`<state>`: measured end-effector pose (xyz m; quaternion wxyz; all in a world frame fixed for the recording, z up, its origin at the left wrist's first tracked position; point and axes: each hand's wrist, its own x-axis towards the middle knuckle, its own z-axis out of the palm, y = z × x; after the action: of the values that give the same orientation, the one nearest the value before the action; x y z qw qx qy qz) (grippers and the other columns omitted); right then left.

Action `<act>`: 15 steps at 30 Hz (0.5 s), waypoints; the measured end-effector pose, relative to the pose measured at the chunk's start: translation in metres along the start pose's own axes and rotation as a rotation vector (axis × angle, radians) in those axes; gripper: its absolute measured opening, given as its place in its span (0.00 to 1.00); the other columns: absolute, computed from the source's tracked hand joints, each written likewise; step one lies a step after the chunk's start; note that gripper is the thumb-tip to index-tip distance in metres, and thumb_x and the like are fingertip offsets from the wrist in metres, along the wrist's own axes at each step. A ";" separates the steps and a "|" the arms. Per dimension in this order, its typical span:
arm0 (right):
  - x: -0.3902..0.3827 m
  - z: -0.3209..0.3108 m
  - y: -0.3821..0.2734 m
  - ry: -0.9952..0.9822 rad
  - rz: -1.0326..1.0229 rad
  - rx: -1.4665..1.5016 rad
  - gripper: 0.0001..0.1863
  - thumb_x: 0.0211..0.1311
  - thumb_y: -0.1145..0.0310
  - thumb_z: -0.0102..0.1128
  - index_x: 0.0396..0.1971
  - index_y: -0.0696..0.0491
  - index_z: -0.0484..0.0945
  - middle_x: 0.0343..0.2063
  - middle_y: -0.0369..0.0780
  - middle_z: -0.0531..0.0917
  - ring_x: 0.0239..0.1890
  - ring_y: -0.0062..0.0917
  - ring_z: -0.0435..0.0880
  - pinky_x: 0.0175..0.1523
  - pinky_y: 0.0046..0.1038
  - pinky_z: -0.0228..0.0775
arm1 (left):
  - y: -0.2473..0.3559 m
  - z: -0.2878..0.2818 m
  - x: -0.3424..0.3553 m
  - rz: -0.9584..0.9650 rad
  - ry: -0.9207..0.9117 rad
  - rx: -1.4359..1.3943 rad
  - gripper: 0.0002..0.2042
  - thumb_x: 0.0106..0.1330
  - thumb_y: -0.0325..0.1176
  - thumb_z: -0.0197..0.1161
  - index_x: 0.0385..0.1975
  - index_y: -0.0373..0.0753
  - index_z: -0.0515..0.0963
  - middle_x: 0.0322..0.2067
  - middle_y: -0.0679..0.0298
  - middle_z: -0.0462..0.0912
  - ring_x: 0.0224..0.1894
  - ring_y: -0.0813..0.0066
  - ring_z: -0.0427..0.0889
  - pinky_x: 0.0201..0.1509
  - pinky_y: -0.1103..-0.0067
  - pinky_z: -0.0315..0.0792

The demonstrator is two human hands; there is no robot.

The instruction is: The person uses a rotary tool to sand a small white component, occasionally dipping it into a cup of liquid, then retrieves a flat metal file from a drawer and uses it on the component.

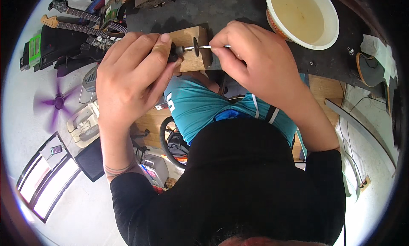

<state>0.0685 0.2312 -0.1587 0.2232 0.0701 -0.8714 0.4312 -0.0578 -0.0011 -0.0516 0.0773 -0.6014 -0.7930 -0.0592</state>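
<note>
Head view: my left hand (131, 73) grips a tool (173, 53), its disc (196, 46) beside the rod (205, 47) my right hand (260, 56) pinches; a bowl (331, 22) stands far right.

We see a rotary tool (175, 53) with a dark body, held in the left hand (134, 71) with its nose pointing right. We note a short, bright shaft carrying a thin, dark round disc (196, 46), seen nearly edge-on. Opposite, we find a slender, silvery metal piece (205, 47), pinched in the right hand (255, 54) and roughly level across the view. Its near end sits at the disc; we cannot confirm contact.
</note>
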 end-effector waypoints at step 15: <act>0.001 0.000 0.000 0.000 0.000 -0.005 0.06 0.71 0.74 0.77 0.43 0.52 0.87 0.36 0.39 0.92 0.38 0.37 0.93 0.42 0.39 0.83 | 0.002 -0.002 0.000 -0.005 -0.032 -0.045 0.24 0.56 0.26 0.87 0.54 0.29 0.90 0.47 0.49 0.92 0.45 0.48 0.90 0.48 0.63 0.85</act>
<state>0.0677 0.2313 -0.1586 0.2236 0.0695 -0.8724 0.4290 -0.0560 -0.0008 -0.0496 0.0511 -0.6018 -0.7941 -0.0677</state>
